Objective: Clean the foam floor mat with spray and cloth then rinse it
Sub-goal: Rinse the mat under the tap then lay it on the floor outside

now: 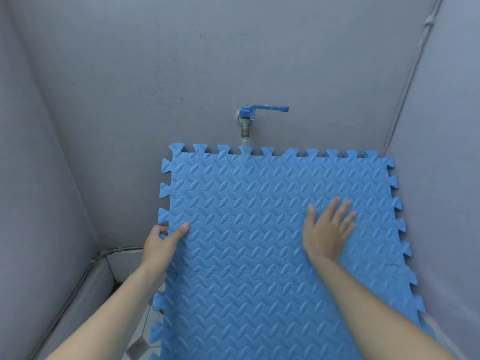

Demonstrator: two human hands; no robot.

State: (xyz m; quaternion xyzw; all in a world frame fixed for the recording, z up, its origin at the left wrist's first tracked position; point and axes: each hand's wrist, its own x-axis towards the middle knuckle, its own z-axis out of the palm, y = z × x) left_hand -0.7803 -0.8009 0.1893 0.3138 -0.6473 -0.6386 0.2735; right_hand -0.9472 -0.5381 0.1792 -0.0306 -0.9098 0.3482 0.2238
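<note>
Gripping the blue interlocking foam floor mat (259, 229) by its left edge, our left hand (161, 245) has its grip closed on it: the thumb lies on the patterned face and the fingers curl round behind the toothed border. Our right hand (328, 229) lies flat on the mat's face, right of its middle, grip open with the fingers spread; its fingertips are blurred.

We hold the mat up against the grey plaster wall (181, 61), its top edge just below the metal wall tap with the blue lever handle (250, 118). A thin stream of water seems to fall from the spout onto the mat's top teeth, but it is faint and hard to be sure of.

We can read no brand, label or writing on the mat or the tap.

The mat's lower end is cut off by the frame, and its bottom right corner is hidden behind our right forearm. Left of the mat, low down, a strip of tiled floor (142, 341) shows, blurred and mostly covered by our left forearm.

The mat is soft foam embossed all over with rows of leaf-shaped ovals, and its edges are cut into dovetail puzzle teeth. The tap's spout is dull grey metal. The wall is smooth and matt.
</note>
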